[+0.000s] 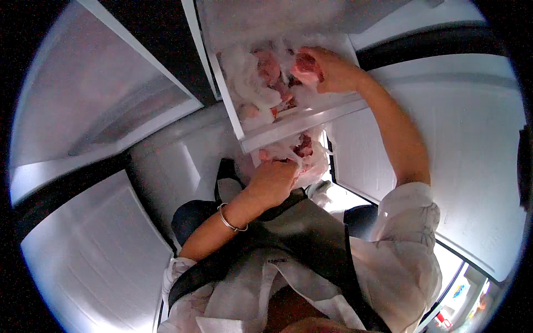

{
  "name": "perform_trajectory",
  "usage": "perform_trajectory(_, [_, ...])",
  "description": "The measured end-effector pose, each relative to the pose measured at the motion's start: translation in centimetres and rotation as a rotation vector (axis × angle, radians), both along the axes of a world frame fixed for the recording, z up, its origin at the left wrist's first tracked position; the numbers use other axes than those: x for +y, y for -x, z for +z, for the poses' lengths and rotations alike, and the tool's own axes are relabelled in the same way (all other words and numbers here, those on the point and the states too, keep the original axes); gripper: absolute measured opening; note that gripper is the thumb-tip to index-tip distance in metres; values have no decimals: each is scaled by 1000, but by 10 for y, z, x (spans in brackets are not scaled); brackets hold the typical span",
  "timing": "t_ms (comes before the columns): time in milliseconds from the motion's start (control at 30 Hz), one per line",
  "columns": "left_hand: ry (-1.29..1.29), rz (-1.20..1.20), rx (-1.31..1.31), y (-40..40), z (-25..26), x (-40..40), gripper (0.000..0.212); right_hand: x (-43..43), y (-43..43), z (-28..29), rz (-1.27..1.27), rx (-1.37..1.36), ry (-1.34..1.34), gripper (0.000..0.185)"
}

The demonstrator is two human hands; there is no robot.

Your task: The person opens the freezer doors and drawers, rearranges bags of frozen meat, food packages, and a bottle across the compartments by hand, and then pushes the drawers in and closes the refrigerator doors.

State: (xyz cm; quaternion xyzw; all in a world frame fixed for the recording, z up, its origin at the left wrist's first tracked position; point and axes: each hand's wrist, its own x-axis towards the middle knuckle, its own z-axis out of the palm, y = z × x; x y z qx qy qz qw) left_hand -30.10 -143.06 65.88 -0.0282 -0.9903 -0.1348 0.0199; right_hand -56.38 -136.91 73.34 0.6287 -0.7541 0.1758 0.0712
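Observation:
A pulled-out freezer drawer [297,120] with a pale front edge lies before me, holding clear plastic bags and several pieces of red meat [268,68]. My right hand [339,73] is inside its right part, with the fingers closed around a chunk of red meat [307,66]. Below the drawer's front, my left hand [275,181] grips a translucent plastic bag [312,168] with red meat showing in it. A metal bangle [227,220] circles my left wrist.
Open white appliance doors stand on both sides, one at the lower left [95,258] and one at the right [458,158]. Another white-framed panel [112,83] is at the upper left. Packages [454,295] with coloured print are at the lower right.

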Motion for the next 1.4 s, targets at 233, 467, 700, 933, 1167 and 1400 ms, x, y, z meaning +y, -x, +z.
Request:
perform_trajectory(233, [15, 28, -63, 0, 5, 2, 18, 45, 11, -1, 36, -737, 328, 77])
perform_trajectory(467, [89, 15, -18, 3, -9, 2, 19, -6, 38, -36, -279, 399, 259, 59])
perform_trajectory(700, [62, 24, -77, 3, -9, 1, 22, -34, -9, -25, 383, -170, -246, 25])
perform_trajectory(933, [78, -19, 64, 7, -6, 4, 16, -54, 38, -1, 39, -291, -182, 31])
perform_trajectory(1167, [57, -3, -10, 3, -9, -3, 17, -59, 12, -11, -97, 416, -214, 25])
perform_trajectory(1400, [33, 4, -35, -7, -7, -5, 15, -57, 17, -24, 87, 322, -73, 24])
